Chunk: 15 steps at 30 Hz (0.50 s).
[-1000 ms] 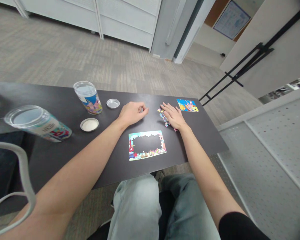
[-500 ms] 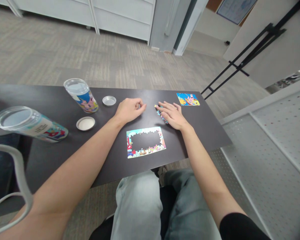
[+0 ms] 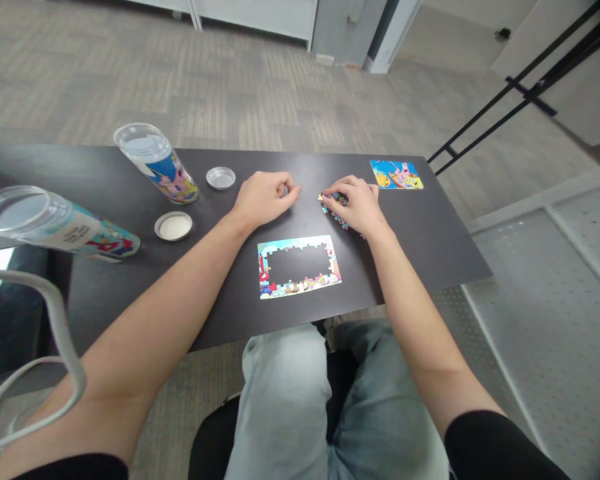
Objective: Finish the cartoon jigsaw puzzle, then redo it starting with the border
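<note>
A puzzle border (image 3: 300,288) lies flat on the dark table, joined into a rectangular frame around a bare middle. Beyond its right corner sits a heap of small loose puzzle pieces (image 3: 341,219), partly hidden by my right hand (image 3: 357,202). That hand arches over the heap, thumb and fingertips pinched at its left edge on a puzzle piece (image 3: 322,197). My left hand (image 3: 265,198) rests on the table behind the border, its fingers curled in and the thumb lying against them. Nothing shows in it.
Two clear cartoon-printed canisters (image 3: 173,177) (image 3: 95,233) stand at the left. Near them lie a clear lid (image 3: 221,178) and a white-lined lid (image 3: 174,227). A picture card (image 3: 397,175) lies at the far right corner. A white cable (image 3: 55,313) hangs at the lower left.
My right hand has gone from lying spread over the loose pieces to an arched pinch at their left edge. My left hand stays curled in place. The view has tilted downward.
</note>
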Motion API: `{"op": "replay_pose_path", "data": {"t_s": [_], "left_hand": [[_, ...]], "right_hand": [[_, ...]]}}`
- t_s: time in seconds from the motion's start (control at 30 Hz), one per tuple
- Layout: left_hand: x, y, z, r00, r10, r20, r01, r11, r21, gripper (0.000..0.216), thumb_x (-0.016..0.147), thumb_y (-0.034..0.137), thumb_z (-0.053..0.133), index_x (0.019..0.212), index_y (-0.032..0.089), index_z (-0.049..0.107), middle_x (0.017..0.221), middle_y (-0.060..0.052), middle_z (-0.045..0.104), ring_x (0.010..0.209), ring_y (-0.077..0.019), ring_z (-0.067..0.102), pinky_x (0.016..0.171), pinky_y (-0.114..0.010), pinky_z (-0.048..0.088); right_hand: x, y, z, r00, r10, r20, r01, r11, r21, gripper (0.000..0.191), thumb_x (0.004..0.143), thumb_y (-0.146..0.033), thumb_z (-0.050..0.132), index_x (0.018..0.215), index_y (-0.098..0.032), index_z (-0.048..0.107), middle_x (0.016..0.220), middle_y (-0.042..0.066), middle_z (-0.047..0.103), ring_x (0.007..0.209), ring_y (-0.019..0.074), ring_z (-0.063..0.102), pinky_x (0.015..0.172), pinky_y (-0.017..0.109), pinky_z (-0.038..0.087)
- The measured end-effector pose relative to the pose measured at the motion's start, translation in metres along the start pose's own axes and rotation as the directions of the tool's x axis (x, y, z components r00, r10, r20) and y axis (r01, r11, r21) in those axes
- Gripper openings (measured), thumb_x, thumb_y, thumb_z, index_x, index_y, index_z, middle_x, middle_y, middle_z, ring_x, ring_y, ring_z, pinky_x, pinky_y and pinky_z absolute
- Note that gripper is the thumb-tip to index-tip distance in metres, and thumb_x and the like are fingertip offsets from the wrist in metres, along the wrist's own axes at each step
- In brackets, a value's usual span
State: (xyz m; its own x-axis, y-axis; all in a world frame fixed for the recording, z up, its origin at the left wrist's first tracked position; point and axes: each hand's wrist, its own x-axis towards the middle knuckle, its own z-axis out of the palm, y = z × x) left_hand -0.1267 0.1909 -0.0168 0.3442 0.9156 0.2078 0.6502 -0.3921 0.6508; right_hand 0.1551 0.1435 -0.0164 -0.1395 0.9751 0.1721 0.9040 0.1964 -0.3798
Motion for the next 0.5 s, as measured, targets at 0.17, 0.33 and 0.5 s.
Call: {"op": "replay_pose_path", "data": {"t_s": [0.17, 0.33, 0.5], "left_hand": [[0.001, 0.002, 0.001, 1.000, 0.002, -0.008, -0.002, 1.000, 0.018, 0.031, 0.109, 0.031, 0.084, 0.084, 0.024, 0.066, 0.070, 0.001, 0.059, 0.071, -0.0214, 0.055, 0.078, -0.043, 0.036], [0.002, -0.002, 0.003, 1.000, 0.004, 0.003, -0.004, 1.000, 0.016, 0.030, 0.110, 0.030, 0.083, 0.085, 0.023, 0.066, 0.072, 0.001, 0.058, 0.073, -0.0206, 0.053, 0.080, -0.043, 0.036], [0.003, -0.009, 0.006, 0.999, 0.034, -0.007, -0.033, 0.999, 0.019, 0.030, 0.112, 0.035, 0.082, 0.088, 0.023, 0.068, 0.073, -0.001, 0.058, 0.078, -0.0220, 0.055, 0.082, -0.042, 0.036]], "right_hand": [[-0.002, -0.003, 0.003, 1.000, -0.008, -0.008, 0.008, 1.000, 0.025, 0.021, 0.119, -0.039, 0.087, 0.133, -0.032, 0.100, 0.154, 0.015, 0.088, 0.156, 0.0468, 0.076, 0.134, 0.070, 0.046], [0.000, -0.006, 0.005, 1.000, -0.020, 0.020, 0.019, 0.999, 0.025, 0.015, 0.116, -0.039, 0.090, 0.128, -0.031, 0.096, 0.154, 0.016, 0.087, 0.157, 0.0478, 0.074, 0.136, 0.071, 0.046], [0.002, -0.006, 0.008, 0.999, -0.029, 0.041, 0.026, 0.997, 0.070, 0.014, 0.113, -0.037, 0.089, 0.124, -0.029, 0.089, 0.153, 0.015, 0.088, 0.155, 0.0496, 0.074, 0.138, 0.075, 0.044]]}}
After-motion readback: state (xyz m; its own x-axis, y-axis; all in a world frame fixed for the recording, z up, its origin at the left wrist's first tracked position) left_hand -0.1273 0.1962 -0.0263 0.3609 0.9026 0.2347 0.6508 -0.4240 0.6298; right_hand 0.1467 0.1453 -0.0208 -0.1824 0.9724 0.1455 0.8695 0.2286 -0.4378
